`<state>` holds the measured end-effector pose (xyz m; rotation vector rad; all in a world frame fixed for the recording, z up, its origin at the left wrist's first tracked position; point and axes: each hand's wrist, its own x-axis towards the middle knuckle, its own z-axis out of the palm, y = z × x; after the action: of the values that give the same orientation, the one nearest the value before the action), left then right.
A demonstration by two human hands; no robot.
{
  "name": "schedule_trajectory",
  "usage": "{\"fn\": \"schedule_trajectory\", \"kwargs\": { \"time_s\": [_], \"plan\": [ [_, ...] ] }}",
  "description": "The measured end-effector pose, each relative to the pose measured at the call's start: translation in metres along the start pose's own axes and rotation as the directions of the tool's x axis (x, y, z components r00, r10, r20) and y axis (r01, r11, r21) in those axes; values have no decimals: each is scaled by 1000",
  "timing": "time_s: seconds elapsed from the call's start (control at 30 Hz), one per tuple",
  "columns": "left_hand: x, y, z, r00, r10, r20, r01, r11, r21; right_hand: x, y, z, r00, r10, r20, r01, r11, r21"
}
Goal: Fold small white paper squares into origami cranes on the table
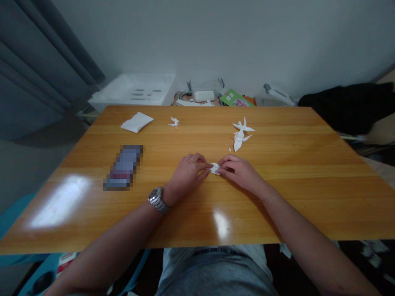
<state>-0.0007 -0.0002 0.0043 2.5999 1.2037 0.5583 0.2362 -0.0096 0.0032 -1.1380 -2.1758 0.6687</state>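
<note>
A: Where is the little bit of white paper (215,168)?
B: Right in the middle of the frame, just above the worktop (191,209) or on it. I can't tell which.
A: Who has it?
B: Two hands. The left hand (189,170) has its grip closed on the left side of the paper, with finger and thumb. The right hand (239,170) has its grip closed on the other side.
A: Is it all folded?
B: I don't think so. It looks like a small, crumpled lump, and I see no wings on it. Some folds seem done, but fingers hide part of it, so I can't say how many are left.
A: Are any others done?
B: I think so! Right of the middle, higher up, there's a pointy paper shape (243,126), and a second paper shape (238,141) is touching it or very near. They look like birds. A tiny scrap (229,148) lies just beside them.
A: Any more?
B: A small paper figure (175,122) sits near the top middle of the worktop. It looks done too.
A: And on the left?
B: A flat white packet (137,122) in the upper left, and a blurry phone (124,166) below it.
</note>
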Motion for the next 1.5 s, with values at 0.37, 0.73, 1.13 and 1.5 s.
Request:
{"fn": "schedule_trajectory", "kwargs": {
  "time_s": [0.37,0.73,1.13,1.5],
  "plan": [
    [0,11,5,996,-70,-48,69,998,-11,2,-2,8,992,123,-39,-122,992,21],
    [-1,9,6,995,-80,-56,77,996,-46,2,10,5,999,13,-51,-18,994,-107],
    [4,5,4,994,113,11,-111,989,-95,-2,14,1,998,-52,47,57,993,-101],
    [2,4,1,986,154,60,-143,977,-157,0,2,0,998,13,62,-7,994,-105]
  ]
}}
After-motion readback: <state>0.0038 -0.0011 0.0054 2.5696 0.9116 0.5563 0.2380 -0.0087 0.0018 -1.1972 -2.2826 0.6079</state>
